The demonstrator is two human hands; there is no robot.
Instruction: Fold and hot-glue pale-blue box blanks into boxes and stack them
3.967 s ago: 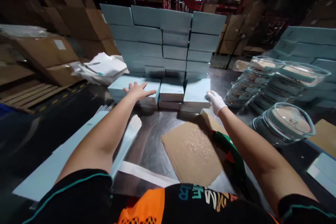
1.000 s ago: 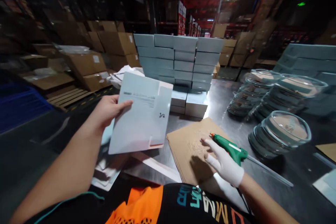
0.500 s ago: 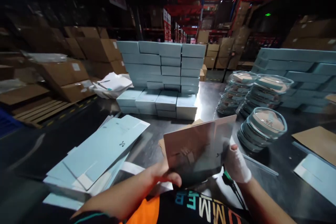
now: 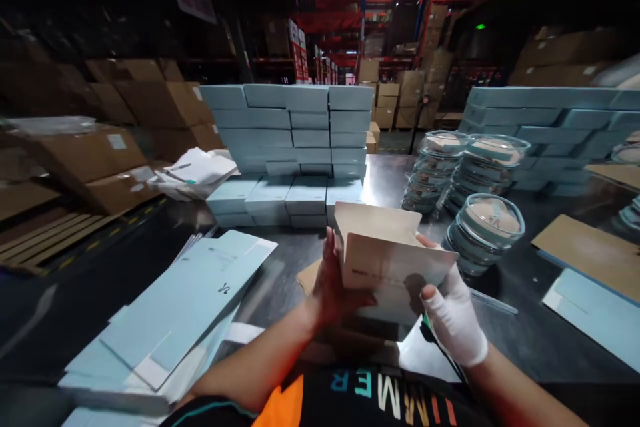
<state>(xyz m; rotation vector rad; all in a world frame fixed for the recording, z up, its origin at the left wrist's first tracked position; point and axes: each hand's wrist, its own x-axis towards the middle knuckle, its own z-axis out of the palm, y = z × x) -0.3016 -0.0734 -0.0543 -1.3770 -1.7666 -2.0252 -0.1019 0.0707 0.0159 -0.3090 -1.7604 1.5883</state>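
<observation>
In front of my chest is a small pale carton (image 4: 385,273), popped up into box shape with its upper flaps standing out. My left hand (image 4: 334,283) lies along the carton's left side, fingers pointing up and thumb across the near face. On the right, my right hand (image 4: 453,313), in a white fingerless glove, grips the carton's edge with the thumb in front; its other fingers are partly hidden behind. A pile of flat light-blue cartons (image 4: 195,307) lies to my left. Beneath the held carton, a brown cardboard piece (image 4: 309,277) shows on the dark table (image 4: 275,267).
Light-blue boxes (image 4: 290,140) form a stacked wall ahead, with another stack (image 4: 545,127) at the right. Round clear containers (image 4: 483,233) stand in piles right of centre. Flat brown card (image 4: 590,253) and a blue sheet (image 4: 595,313) lie far right. Brown cartons (image 4: 115,160) fill the left.
The carton has gone from flat to opened out into box shape. My left hand has moved up from its lower edge to its left side. The view has turned slightly right.
</observation>
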